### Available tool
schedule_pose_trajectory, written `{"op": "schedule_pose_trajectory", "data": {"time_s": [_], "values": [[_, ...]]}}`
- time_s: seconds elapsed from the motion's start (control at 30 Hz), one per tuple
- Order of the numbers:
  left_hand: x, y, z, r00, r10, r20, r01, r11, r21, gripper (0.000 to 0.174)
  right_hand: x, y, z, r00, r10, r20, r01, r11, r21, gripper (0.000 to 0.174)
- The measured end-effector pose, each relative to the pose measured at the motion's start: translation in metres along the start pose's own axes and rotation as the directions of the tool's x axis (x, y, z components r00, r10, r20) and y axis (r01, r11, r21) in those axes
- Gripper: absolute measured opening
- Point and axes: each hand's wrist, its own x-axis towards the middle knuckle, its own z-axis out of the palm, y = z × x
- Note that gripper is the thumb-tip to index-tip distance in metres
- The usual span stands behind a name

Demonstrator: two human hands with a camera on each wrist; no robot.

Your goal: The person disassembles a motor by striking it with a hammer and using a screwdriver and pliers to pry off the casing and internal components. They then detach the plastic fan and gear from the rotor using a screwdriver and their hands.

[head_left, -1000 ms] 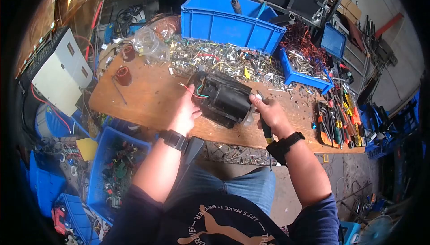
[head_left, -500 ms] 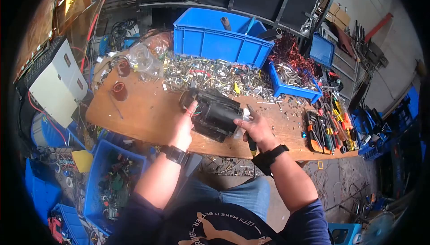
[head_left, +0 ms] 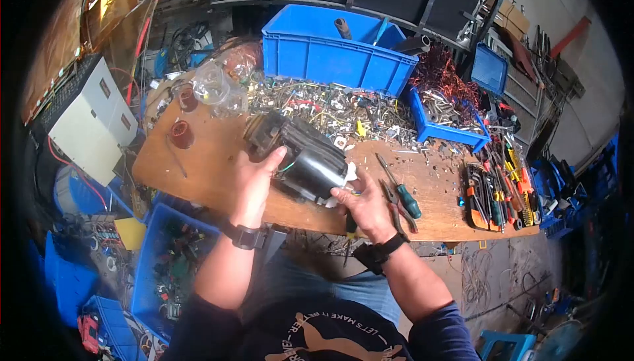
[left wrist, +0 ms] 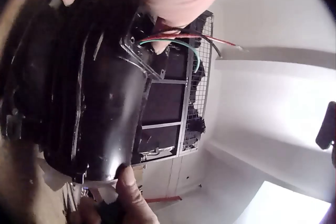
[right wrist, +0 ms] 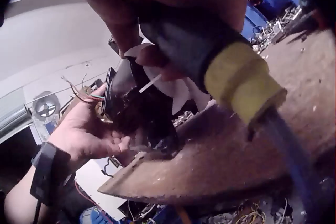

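A black cylindrical electric motor (head_left: 316, 168) is held tilted over the near edge of the wooden bench. My left hand (head_left: 254, 186) grips its left end, thumb on top; red, black and green wires (left wrist: 181, 40) stick out beside those fingers. At the other end sits a white plastic fan (right wrist: 181, 97). My right hand (head_left: 368, 209) is at that fan end, its thumb against the casing. In the same hand I hold a screwdriver (right wrist: 239, 79) with a black and yellow handle, its shaft pointing back toward my body.
Pliers (head_left: 394, 208) and a green-handled screwdriver (head_left: 409, 201) lie right of my right hand. Farther right is a rack of hand tools (head_left: 495, 196). Scrap bits (head_left: 297, 100) spread before a large blue crate (head_left: 330, 64). A small blue bin (head_left: 449, 138) stands right of it.
The motor has shifted left and turned, its fan end swinging nearer me. Both hands have moved with it. The pliers and green-handled screwdriver now show on the bench beside my right hand.
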Motion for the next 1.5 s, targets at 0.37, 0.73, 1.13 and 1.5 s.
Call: {"op": "schedule_pose_trajectory", "data": {"time_s": [0.37,0.73,1.13,1.5], "values": [[0.027,0.003,-0.007,0.984,0.155,0.084,-0.174,0.934,0.313,0.064,0.003,0.008,0.017,0.998,0.066,0.012,-0.067,0.998,0.022,0.047],[0.007,0.021,0.014,0.980,0.175,0.094,-0.198,0.875,0.441,0.059,0.004,0.008,-0.010,1.000,-0.025,-0.009,0.018,0.873,-0.487,0.058],[-0.049,0.044,0.076,0.843,0.457,0.284,-0.437,0.274,0.857,0.088,-0.027,-0.039,-0.027,0.948,-0.318,-0.015,0.187,0.594,-0.782,0.085],[-0.098,0.041,0.077,0.830,0.414,0.373,-0.489,0.218,0.845,0.101,-0.047,-0.041,-0.025,0.946,-0.310,-0.093,0.139,0.650,-0.748,0.078]]}}
